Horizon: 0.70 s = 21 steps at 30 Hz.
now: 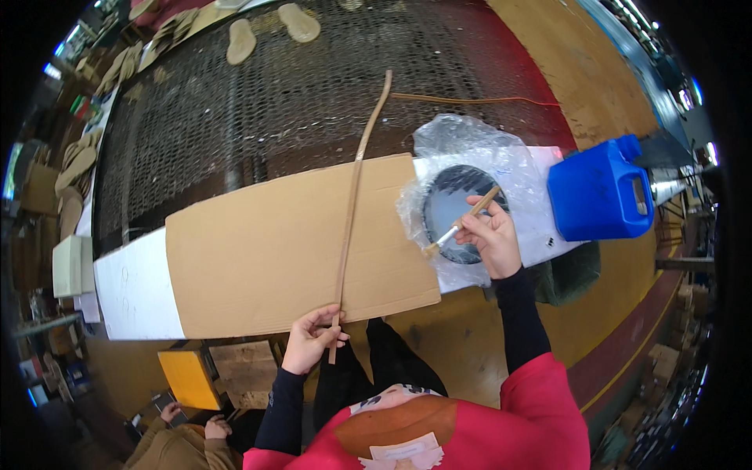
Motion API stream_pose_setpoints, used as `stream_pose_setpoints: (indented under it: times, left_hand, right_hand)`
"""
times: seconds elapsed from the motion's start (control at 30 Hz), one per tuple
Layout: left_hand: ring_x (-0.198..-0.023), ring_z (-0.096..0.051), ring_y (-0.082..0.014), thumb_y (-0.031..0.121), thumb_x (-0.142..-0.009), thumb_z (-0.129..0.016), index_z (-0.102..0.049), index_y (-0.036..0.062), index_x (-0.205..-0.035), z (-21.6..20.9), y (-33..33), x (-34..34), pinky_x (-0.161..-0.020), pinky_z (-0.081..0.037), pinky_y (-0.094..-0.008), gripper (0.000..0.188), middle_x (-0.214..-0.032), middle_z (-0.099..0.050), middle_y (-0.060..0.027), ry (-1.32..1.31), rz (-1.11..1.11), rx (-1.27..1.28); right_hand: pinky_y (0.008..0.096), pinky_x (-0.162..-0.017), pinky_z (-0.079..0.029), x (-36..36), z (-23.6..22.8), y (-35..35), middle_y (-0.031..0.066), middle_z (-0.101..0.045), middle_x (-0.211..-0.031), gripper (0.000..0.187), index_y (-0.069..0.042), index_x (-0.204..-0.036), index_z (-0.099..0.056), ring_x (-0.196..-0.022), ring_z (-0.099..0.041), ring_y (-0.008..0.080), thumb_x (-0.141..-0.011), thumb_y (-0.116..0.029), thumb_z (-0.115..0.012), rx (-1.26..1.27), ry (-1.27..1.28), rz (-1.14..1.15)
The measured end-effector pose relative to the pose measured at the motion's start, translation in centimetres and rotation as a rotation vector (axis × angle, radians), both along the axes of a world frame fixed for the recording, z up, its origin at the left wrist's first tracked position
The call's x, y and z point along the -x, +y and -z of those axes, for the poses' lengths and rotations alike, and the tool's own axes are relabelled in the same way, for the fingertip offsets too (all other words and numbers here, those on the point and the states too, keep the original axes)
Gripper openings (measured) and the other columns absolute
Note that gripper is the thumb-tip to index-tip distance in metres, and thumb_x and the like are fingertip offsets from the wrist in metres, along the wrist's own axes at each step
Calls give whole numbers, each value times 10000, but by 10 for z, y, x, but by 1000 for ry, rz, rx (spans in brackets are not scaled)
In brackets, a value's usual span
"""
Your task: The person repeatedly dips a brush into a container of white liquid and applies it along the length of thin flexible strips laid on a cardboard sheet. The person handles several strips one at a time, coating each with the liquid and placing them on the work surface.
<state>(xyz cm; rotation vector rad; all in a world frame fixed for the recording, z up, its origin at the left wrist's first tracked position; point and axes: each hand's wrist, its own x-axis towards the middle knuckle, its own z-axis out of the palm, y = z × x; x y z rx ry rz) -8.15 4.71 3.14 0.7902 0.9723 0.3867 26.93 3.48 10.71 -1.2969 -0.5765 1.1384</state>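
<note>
My left hand [315, 338] pinches the near end of a long, narrow brown strip [350, 211]. The strip runs away from me across a cardboard sheet [258, 243] and onto the dark mesh beyond it. Between the fingers of my right hand [490, 235] is a small brush [480, 205] with a wooden handle and a metal collar. Its bristles point down and left, over the near-left rim of a round dark bowl [441, 188]. Something pale grey lies in the bowl, and clear plastic film [470, 135] is bunched around it.
A blue jerrycan [597, 192] stands right of the bowl. Dark mesh [188, 141] stretches beyond the cardboard, with two tan insoles [242, 41] at its far side. More soles [76, 163] lie along the left edge. At lower left, a co-worker's hands [217, 428] show beside a yellow panel [189, 379].
</note>
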Motion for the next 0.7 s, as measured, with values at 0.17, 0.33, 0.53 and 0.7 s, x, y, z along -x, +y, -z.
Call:
stream_pose_setpoints:
  times: [0.17, 0.33, 0.53, 0.7]
  left_hand:
    - [-832, -670, -180, -82, -865, -516, -464, -43, -1268, 0, -2, 4, -695, -555, -239, 408, -1160, -584, -141, -16, -3, -17]
    - [-830, -670, -170, -84, -862, -517, -468, -35, -1269, 3, -3, 6, -694, -553, -232, 412, -1179, -577, -142, -41, -16, -14]
    - [-845, -669, -173, -79, -858, -524, -472, -40, -1264, 1, -3, 9, -713, -551, -242, 411, -1181, -589, -145, -35, -13, -8]
    - [-844, -668, -168, -76, -861, -523, -471, -39, -1266, 4, -2, 10, -710, -551, -237, 410, -1184, -590, -140, -34, -2, -19]
  right_hand:
    - [302, -785, -527, 75, 38, 24, 135, -648, -992, 303, -6, -1083, -464, -932, -642, 215, -823, 50, -610, -329, -309, -88]
    - [306, -773, -524, 104, 57, 36, 112, -679, -969, 239, -18, -995, -501, -890, -672, 240, -799, 47, -620, -421, -706, -217]
    - [315, -730, -528, 111, 59, 40, 122, -683, -944, 237, -27, -993, -500, -867, -674, 266, -800, 36, -624, -452, -920, -264]
    - [320, -718, -522, 105, 67, 59, 123, -679, -941, 254, -29, -999, -505, -854, -671, 271, -789, 42, -628, -417, -903, -141]
